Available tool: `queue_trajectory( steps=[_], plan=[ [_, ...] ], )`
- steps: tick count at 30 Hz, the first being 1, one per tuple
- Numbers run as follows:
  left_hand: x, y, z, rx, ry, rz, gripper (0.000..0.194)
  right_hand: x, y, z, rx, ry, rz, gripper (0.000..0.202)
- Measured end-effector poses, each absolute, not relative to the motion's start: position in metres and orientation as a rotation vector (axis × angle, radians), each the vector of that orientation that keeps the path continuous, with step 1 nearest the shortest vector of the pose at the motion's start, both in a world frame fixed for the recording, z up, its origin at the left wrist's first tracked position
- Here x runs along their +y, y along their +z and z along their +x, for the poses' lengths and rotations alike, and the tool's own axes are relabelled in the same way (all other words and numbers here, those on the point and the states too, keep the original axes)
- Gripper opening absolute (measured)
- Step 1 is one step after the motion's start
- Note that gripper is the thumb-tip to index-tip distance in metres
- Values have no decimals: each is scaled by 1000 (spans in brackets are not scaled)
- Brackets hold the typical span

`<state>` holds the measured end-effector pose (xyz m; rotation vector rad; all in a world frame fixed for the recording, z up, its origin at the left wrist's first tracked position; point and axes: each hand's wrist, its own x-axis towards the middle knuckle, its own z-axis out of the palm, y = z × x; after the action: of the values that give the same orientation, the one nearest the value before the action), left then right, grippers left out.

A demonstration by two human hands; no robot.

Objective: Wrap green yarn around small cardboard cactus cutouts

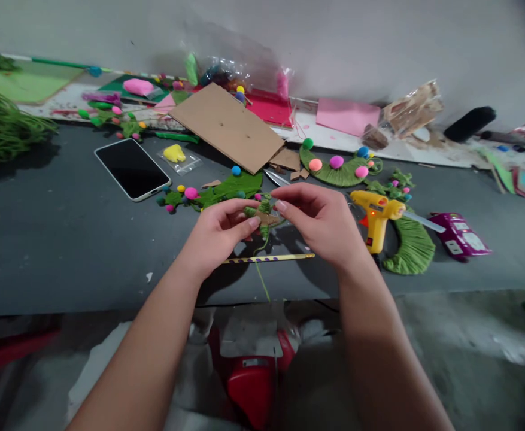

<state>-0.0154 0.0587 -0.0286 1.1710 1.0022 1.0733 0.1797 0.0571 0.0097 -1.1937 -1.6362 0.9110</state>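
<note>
A small cardboard star (pixel 269 219), partly wrapped in green yarn, is held up over the grey table. My left hand (pixel 221 230) is closed on its left side, thumb in front. At the upper right of the star, the thumb and forefinger of my right hand (pixel 318 218) are pinched together; what lies between them seems to be green yarn, though it is too small to be sure. A loose strand of yarn (pixel 263 280) hangs below the star. Behind it lies a patterned pencil (pixel 284 258) on the table.
On the grey table (pixel 64 239) are a phone (pixel 131 169), brown cardboard (pixel 226 127), scissors (pixel 276 178), a yellow glue gun (pixel 376 218), a purple box (pixel 458 235), a green-wrapped curved piece (pixel 410 245), a pompom-trimmed piece (pixel 334 164) and green yarn (pixel 6 126).
</note>
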Motion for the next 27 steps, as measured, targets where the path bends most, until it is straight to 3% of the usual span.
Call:
queue_trajectory(
  steps=[13,27],
  plan=[
    [54,-34,-4,1176,1315,1351,24,40,13,158,-1831,567,-1210,17],
    [60,-34,-12,1003,1456,907,36,34,2,159,-1923,366,-1189,25]
  ],
)
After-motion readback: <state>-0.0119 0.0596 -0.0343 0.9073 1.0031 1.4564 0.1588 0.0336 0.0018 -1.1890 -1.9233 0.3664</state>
